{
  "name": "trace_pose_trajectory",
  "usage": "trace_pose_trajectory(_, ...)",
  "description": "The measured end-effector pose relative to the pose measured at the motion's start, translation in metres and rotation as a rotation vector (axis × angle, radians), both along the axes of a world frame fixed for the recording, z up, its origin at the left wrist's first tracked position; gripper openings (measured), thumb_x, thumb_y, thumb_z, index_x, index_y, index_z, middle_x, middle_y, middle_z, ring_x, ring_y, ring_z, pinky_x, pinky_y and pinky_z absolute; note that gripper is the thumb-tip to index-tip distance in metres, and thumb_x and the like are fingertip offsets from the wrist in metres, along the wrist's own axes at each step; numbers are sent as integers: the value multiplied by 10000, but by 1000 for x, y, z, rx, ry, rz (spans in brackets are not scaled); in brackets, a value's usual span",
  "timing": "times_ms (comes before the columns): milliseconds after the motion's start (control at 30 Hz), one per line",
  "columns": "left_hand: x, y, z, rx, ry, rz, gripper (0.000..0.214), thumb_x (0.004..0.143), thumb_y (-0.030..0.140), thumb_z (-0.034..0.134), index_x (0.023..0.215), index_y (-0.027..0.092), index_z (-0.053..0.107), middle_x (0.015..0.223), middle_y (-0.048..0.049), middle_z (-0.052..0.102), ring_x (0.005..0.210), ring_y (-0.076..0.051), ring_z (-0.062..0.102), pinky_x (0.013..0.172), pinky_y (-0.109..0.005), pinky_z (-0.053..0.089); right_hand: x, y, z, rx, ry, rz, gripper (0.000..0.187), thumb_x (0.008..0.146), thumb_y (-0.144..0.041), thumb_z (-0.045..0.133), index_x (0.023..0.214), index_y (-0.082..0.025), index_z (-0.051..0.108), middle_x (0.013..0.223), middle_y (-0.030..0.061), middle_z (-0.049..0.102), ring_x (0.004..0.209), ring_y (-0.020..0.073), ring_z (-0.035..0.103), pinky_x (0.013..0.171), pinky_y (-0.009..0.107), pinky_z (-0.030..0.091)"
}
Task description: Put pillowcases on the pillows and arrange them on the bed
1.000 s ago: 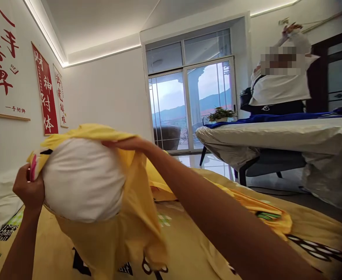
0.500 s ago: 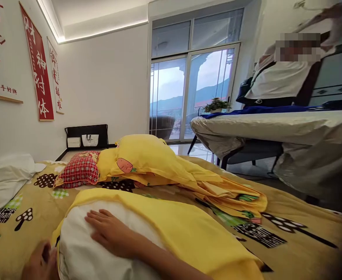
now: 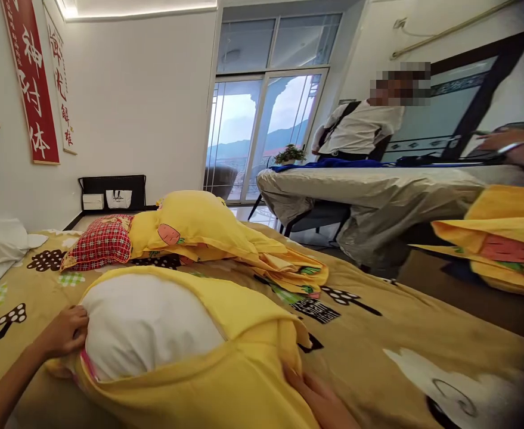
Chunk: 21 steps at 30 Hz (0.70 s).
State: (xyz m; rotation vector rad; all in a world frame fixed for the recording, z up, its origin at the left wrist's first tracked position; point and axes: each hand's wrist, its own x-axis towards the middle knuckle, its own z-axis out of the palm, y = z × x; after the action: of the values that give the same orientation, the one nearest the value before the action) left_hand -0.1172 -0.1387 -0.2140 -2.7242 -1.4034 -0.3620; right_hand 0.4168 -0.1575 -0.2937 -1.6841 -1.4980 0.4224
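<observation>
White pillow: lies at the lower left of the frame, its face [image 3: 145, 322] bulging out of the opening of a yellow pillowcase.
Yellow pillowcase: wraps round the pillow above, below and to the right, its loose body [image 3: 226, 375] spreading across the bottom centre; a strip of pink shows at the lower left of the opening.
Left hand: at the pillow's left edge [image 3: 67, 330], fingers curled in and pinched on that edge; whether the case's rim is caught too, I cannot tell.
Right hand: at the bottom, right of centre [image 3: 309, 393], against the right side of the case; a fold hides the fingertips, so I cannot tell how far they are closed or if they grip anything.
Bedspread: tan [image 3: 378, 333], printed with mushrooms and lettering, under all of these.
Stuffed yellow pillow: with a carrot print [image 3: 203, 217], just beyond the case, mid-frame; loose yellow fabric trails to its right.
Red checked cushion: touching the yellow fabric on its right [image 3: 103, 241].
White bundle: at the left edge [image 3: 0, 247].
Carrot-print cloth: yellow, at the right edge [image 3: 512, 238]; above it, another person's forearm with a wristband [image 3: 514, 146].
Worktop: covered in pale sheeting [image 3: 378, 182], upper right, with blue cloth and a potted plant [image 3: 290, 154].
Co-worker: in a white top [image 3: 355, 131], standing behind the worktop.
</observation>
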Motion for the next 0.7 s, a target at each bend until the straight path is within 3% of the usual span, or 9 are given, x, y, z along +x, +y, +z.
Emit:
trace_pose_trajectory(67,-7,3,36,29,54,-16,224,837,216,428,635,190,521,694,-37,617,688,-177,528,723,-321,363,-13,16,36,71,-113,26,525,857,-628,307,700,-235,617,688,112,695,654,271,656,555,345,490)
trace_pose_trajectory(133,-24,-2,66,115,2,-2,317,888,283,401,591,189,464,615,-24,567,614,-162,469,677,-319,325,-14,37,72,225,-298,-98,469,875,-579,325,733,-224,596,638,105,657,616,259,622,551,330,433)
trace_pose_trajectory(200,-44,-12,81,215,-138,22,382,937,327,336,593,191,431,590,-14,526,597,-157,447,648,-311,302,-10,60,95,298,-439,-260,414,911,-509,339,756,-214,584,605,95,627,591,243,606,538,309,379)
trace_pose_trajectory(267,-58,-23,81,240,-203,29,405,957,333,307,595,189,420,579,-4,519,581,-147,446,646,-304,299,-10,79,101,230,-587,-224,315,932,-393,376,813,-205,599,601,81,624,583,226,608,520,286,330)
trace_pose_trajectory(367,-69,-38,69,135,-60,48,416,942,368,387,571,183,422,539,13,526,533,-129,402,656,-305,300,-21,101,92,118,-832,15,220,930,-292,420,942,-195,617,649,74,659,601,224,629,521,278,288)
trace_pose_trajectory(433,-73,-48,67,143,-61,65,407,937,362,407,571,183,416,536,18,507,538,-128,383,648,-301,305,-28,110,87,138,-841,-61,290,971,-315,358,962,-174,611,714,98,686,652,234,651,543,283,304)
trace_pose_trajectory(500,-75,-57,70,265,-190,78,393,950,342,363,589,190,395,560,10,467,582,-141,397,652,-297,322,-31,116,85,118,-811,-133,356,996,-333,303,955,-159,611,757,120,699,704,248,668,569,290,335)
trace_pose_trajectory(567,-69,-63,72,336,-257,100,389,959,340,331,607,193,405,585,0,462,615,-151,415,664,-300,337,-30,119,85,53,-869,-30,350,992,-344,324,982,-159,621,798,133,709,756,275,677,604,311,370)
trace_pose_trajectory(700,-40,-71,52,69,-40,128,423,944,424,404,614,186,518,587,-6,546,613,-149,470,644,-284,344,-29,116,96,-105,-926,48,405,987,-317,284,1003,-146,651,930,179,706,881,344,666,696,406,435)
